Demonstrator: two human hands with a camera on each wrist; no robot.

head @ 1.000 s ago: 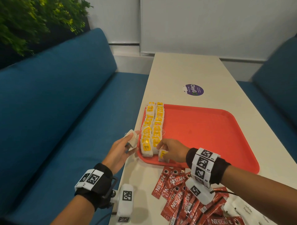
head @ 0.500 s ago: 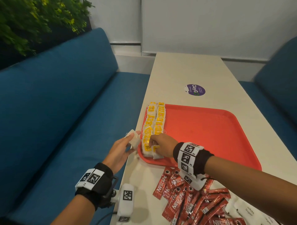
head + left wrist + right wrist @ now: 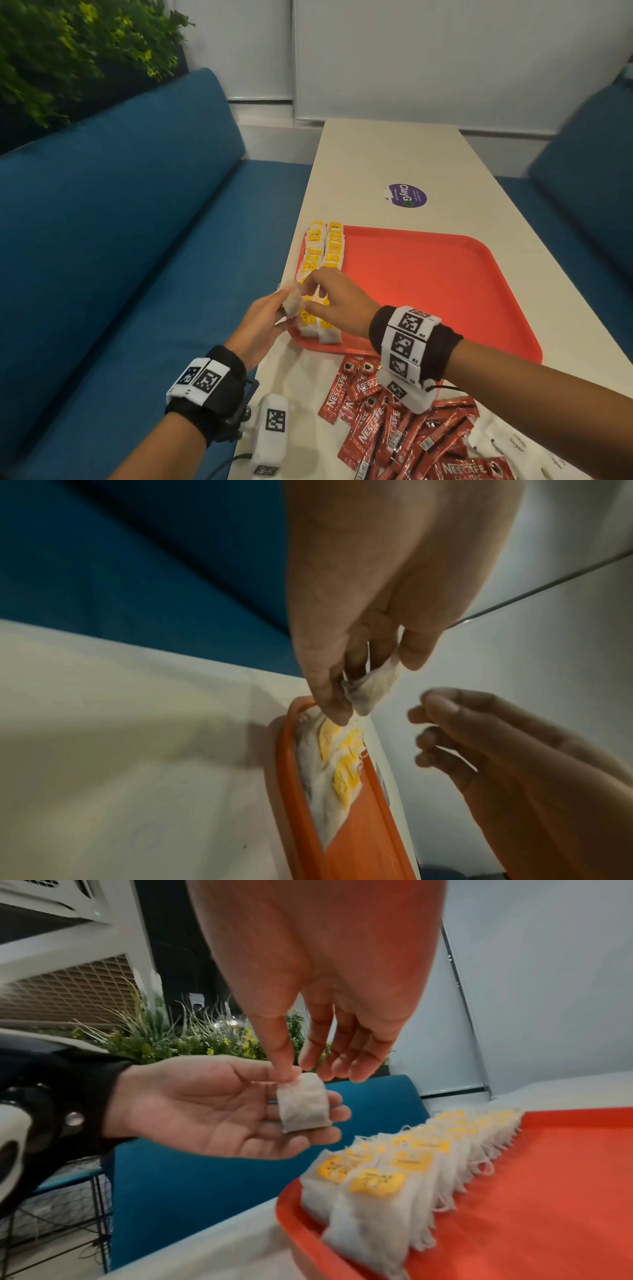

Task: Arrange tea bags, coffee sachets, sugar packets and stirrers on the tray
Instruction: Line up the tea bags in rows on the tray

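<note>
Blue bench seating (image 3: 113,240) runs along the left of a long pale table (image 3: 394,154), with leafy plants (image 3: 51,51) behind it at the far left.

At the table's left edge the left hand (image 3: 260,325) lies palm up with its fingers loosely extended and a single tea bag (image 3: 303,1103) resting across them; its thumb presses the bag's far top corner. The bag's long axis runs across the fingers, near to far along the table edge. The right hand (image 3: 337,299) hovers just above it, thumb (image 3: 277,1045) tip touching the bag's top edge and the index fingertip (image 3: 313,1053) close by; the other fingers hang relaxed. Whether it has actually pinched the bag is hard to tell.

Just right of the hands, two rows of tea bags (image 3: 323,253) with yellow tags stand packed along the left side of a red tray (image 3: 445,291), the rows running from the near rim to the far rim. Most of the tray floor to their right is bare red.

On the table nearer than the tray, red coffee sachets (image 3: 387,431) lie in a loose overlapping heap, mostly pointing far-right. White sugar packets (image 3: 513,445) sit at the heap's right. A purple round sticker (image 3: 407,195) is on the table beyond the tray.
</note>
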